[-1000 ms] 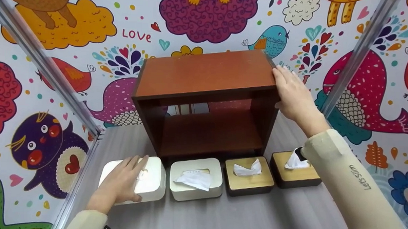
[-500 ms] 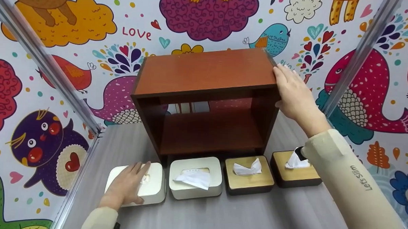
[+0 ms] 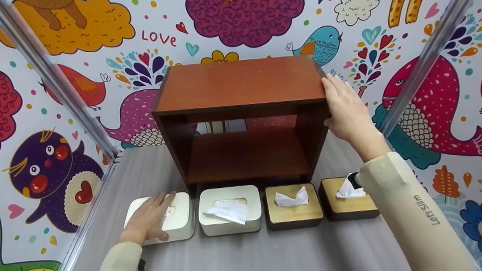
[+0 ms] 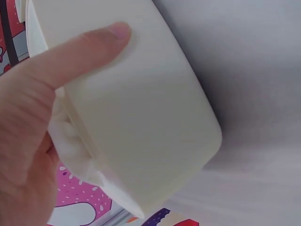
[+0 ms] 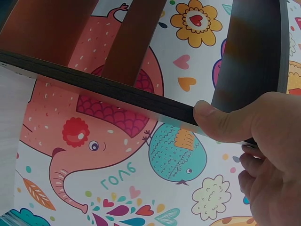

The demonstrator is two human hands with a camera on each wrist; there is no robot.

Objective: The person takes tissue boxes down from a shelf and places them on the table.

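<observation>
My left hand point(image 3: 152, 216) spans the top of a white tissue box point(image 3: 182, 219) at the left end of a row. In the left wrist view its thumb lies along the box's smooth side wall point(image 4: 141, 108), and a tuft of tissue point(image 4: 70, 148) pokes out near the palm. With my right hand point(image 3: 348, 111) I grip the upper right side of a reddish-brown wooden shelf point(image 3: 242, 85). The right wrist view has that thumb on the dark front edge point(image 5: 141, 101), with the other fingers curled along the panel's outside.
Right of the left-hand box stand another white tissue box point(image 3: 229, 229) and two dark boxes with wooden lids, one nearer point(image 3: 292, 215) and one far right point(image 3: 354, 213). All sit before the shelf on a grey table point(image 3: 269, 257). Cartoon-printed walls point(image 3: 245, 19) enclose the table.
The left hand and its white tissue box have shifted right and slightly towards me, closer to the neighbouring white box. The right hand and shelf have stayed in place.
</observation>
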